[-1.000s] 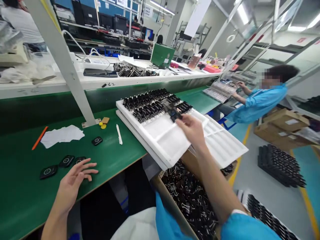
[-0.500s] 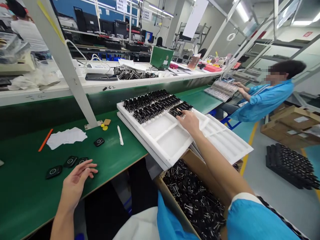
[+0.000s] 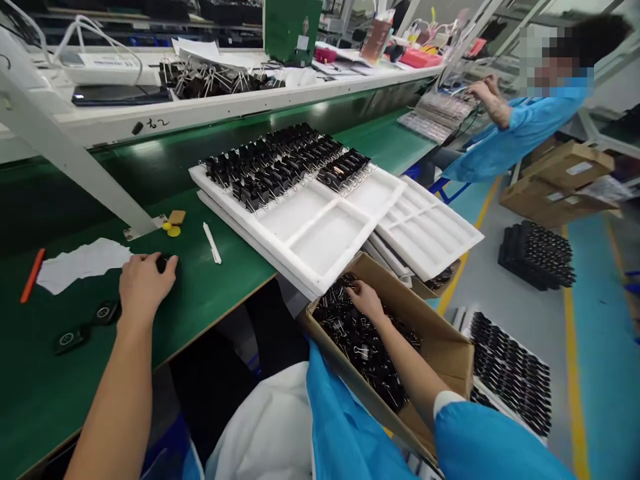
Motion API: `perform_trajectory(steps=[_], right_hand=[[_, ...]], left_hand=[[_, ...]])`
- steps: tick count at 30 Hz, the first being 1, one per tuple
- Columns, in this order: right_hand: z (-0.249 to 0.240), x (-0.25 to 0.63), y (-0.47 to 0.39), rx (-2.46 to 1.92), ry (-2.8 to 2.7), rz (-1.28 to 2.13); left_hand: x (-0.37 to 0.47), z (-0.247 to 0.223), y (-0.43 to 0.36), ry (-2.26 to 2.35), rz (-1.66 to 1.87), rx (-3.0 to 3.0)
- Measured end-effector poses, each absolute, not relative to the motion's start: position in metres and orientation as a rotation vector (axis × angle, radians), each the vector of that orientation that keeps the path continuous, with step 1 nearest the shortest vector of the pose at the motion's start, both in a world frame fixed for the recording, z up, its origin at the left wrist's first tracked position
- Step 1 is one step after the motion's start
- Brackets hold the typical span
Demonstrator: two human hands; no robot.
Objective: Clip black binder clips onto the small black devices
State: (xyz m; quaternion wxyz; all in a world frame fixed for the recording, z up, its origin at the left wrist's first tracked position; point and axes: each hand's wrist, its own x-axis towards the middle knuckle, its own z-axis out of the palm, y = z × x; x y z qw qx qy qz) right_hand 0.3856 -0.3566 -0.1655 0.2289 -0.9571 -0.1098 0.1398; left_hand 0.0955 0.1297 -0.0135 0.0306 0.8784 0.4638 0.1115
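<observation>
My left hand (image 3: 146, 283) reaches across the green table, its fingers curled round a black smartwatch body (image 3: 163, 263) that is partly covered. Two more smartwatch bodies (image 3: 71, 340) lie beside my left wrist. Low on the right, my right hand (image 3: 367, 302) dips into a cardboard box (image 3: 453, 357) of black binder clips (image 3: 345, 327). Its fingertips are bent together among the clips, and whatever is between them cannot be made out. Above the box, a white foam tray (image 3: 327, 237) carries rows of binder clips in its far compartments.
White paper pieces (image 3: 85, 265), an orange stick (image 3: 33, 275), a white pen (image 3: 212, 243) and yellow bits lie on the table. A slanted post (image 3: 75, 153) stands at left. A second white tray (image 3: 430, 230) is at right. A person in blue (image 3: 540, 140) sits beyond.
My right hand has gone from the clips on the tray down into the cardboard box. My left hand has moved forward and closed on the nearest smartwatch body. The view has tilted down.
</observation>
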Motion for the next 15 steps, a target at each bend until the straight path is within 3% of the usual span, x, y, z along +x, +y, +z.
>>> perform_trajectory(steps=[8, 15], right_hand=[[-0.205, 0.380, -0.334, -2.782, -0.519, 0.751], [-0.216, 0.364, -0.358, -2.581, -0.274, 0.441]], left_hand=[[0.114, -0.008, 0.115, 1.493, 0.315, 2.660], [0.098, -0.002, 0.113, 1.464, 0.339, 2.568]])
